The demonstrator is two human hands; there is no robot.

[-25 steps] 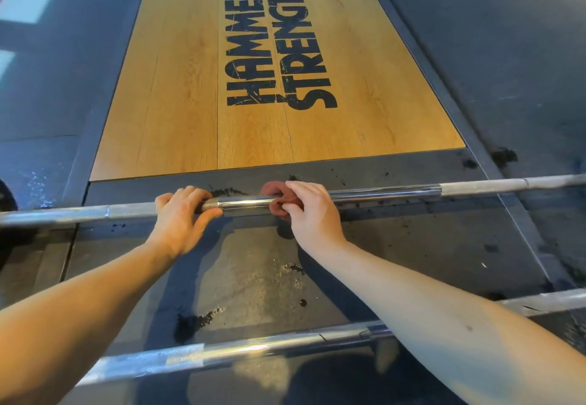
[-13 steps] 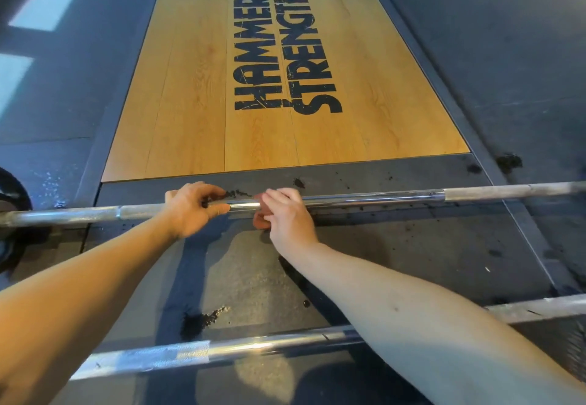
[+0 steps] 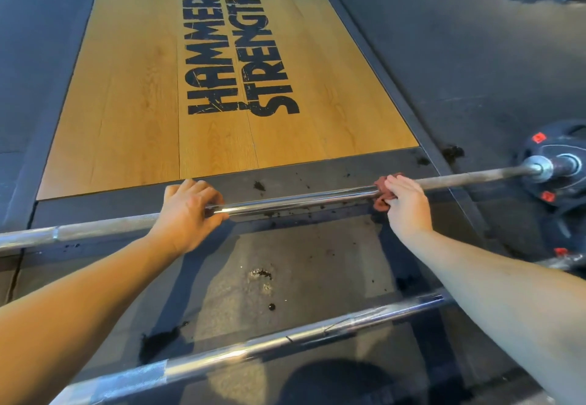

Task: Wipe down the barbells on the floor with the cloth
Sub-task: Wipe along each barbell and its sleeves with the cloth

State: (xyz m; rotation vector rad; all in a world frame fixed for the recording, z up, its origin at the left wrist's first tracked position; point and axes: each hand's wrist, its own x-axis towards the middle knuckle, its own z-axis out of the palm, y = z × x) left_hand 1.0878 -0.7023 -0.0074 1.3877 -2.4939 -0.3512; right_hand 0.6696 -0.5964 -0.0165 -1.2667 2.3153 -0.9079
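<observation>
Your right hand (image 3: 409,206) curls over a crumpled reddish cloth (image 3: 382,194), clamping it around the smooth chrome shaft of the far barbell (image 3: 301,197). At its 9 o'clock your left hand (image 3: 187,211) grips the same bar, fingers wrapped round the steel. At 3 o'clock the bar ends in a round black plate (image 3: 558,163). A second barbell (image 3: 253,350) lies at 6 o'clock on the scuffed, speckled dark floor (image 3: 301,262). A wood-grain platform (image 3: 133,87) lies at 12.
</observation>
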